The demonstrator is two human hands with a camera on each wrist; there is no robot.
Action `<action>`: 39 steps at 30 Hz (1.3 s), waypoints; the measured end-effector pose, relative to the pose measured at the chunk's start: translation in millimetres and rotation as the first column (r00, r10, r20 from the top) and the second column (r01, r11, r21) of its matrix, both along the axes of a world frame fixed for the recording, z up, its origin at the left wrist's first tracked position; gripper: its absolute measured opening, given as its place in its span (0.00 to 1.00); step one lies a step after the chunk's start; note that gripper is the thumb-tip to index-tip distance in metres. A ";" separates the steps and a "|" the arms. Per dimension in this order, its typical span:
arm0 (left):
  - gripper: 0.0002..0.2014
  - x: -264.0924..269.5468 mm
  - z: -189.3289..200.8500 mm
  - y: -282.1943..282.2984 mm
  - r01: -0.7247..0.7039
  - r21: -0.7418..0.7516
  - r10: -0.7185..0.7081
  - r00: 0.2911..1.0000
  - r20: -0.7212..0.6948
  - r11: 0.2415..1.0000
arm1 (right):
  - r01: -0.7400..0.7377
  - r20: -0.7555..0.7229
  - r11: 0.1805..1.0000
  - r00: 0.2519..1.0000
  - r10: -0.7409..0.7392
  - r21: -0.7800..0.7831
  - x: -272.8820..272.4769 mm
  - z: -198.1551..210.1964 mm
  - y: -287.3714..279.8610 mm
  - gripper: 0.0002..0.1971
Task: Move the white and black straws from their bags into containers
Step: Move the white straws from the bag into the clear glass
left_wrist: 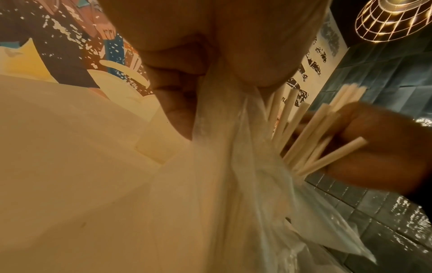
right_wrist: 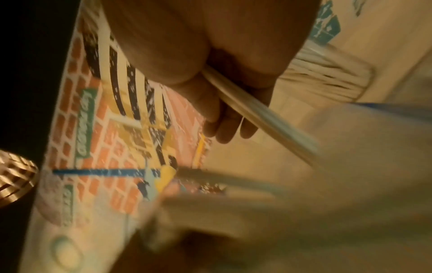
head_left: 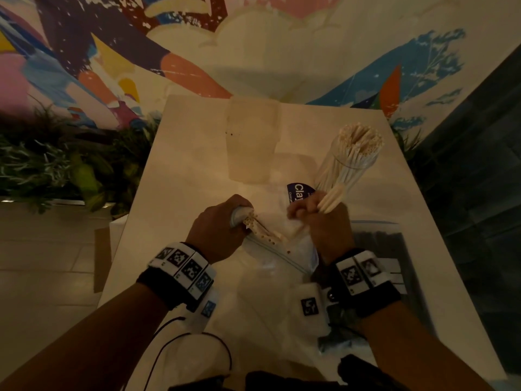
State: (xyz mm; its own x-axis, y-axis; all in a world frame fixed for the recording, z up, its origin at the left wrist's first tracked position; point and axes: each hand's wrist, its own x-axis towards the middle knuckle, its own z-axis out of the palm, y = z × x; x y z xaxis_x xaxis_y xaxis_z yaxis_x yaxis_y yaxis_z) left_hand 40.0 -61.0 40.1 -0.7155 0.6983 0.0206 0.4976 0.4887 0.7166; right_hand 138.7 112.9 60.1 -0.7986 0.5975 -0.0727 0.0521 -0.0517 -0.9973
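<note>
My left hand (head_left: 220, 224) grips the bunched mouth of a clear zip bag (head_left: 284, 252) that lies on the white table (head_left: 183, 170). Ends of white straws (head_left: 263, 234) show at the bag's opening. In the left wrist view the fingers (left_wrist: 173, 92) curl round the bag plastic (left_wrist: 222, 147). My right hand (head_left: 318, 218) holds a small bundle of white straws (head_left: 332, 198) just above the bag, close to a clear container (head_left: 352, 159) packed with white straws. The right wrist view shows that bundle (right_wrist: 247, 109) in the curled fingers. A bag of black straws (head_left: 377, 244) lies under my right wrist.
A second clear container (head_left: 251, 142), with nothing in it, stands at the table's far middle. Green plants (head_left: 56, 165) fill the space left of the table. A painted wall (head_left: 253, 38) rises behind it, and dark tiles (head_left: 479, 165) lie to the right.
</note>
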 end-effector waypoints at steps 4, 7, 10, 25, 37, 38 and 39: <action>0.13 -0.4 -1.9 1.8 0.004 -0.008 -0.004 1.000 -0.001 1.000 | -0.002 -0.248 0.992 0.968 -0.029 -0.124 -3.4 49.2 23.0 0.21; 0.15 -1.3 -0.9 2.0 0.001 -0.016 -0.001 1.000 -0.001 1.000 | 0.044 -0.372 0.996 0.926 -0.069 -0.076 -9.7 77.1 52.1 0.24; 0.18 -2.2 0.1 2.9 -0.032 -0.047 0.033 0.999 0.028 0.998 | 0.188 -0.446 0.982 0.879 -0.170 -0.005 -18.3 97.5 83.5 0.22; 0.15 0.0 7.3 3.4 -0.041 -0.049 0.044 0.997 0.063 0.998 | 0.276 -0.356 0.942 0.914 -0.195 0.190 -77.3 74.0 158.8 0.16; 0.11 -5.0 4.3 2.8 -0.025 -0.028 0.027 0.998 0.060 0.999 | 0.357 0.121 0.658 0.816 -0.565 0.663 -75.1 44.5 177.5 0.29; 0.11 -5.1 4.9 3.0 -0.027 -0.026 0.029 0.998 0.057 0.999 | 0.320 0.164 0.664 0.813 -0.559 0.675 -75.7 41.9 180.8 0.32; 0.11 -5.0 5.0 3.0 -0.031 -0.026 0.033 0.998 0.055 0.999 | 0.276 0.203 0.665 0.811 -0.549 0.695 -76.3 39.8 182.8 0.36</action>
State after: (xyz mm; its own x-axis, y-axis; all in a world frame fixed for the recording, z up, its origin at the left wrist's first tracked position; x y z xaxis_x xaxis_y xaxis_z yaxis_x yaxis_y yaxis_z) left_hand 35.1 -58.0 45.1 -0.7369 0.6750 -0.0370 0.4416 0.5221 0.7297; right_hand 62.4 295.7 100.0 -0.4456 0.8719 0.2028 0.5425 0.4432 -0.7137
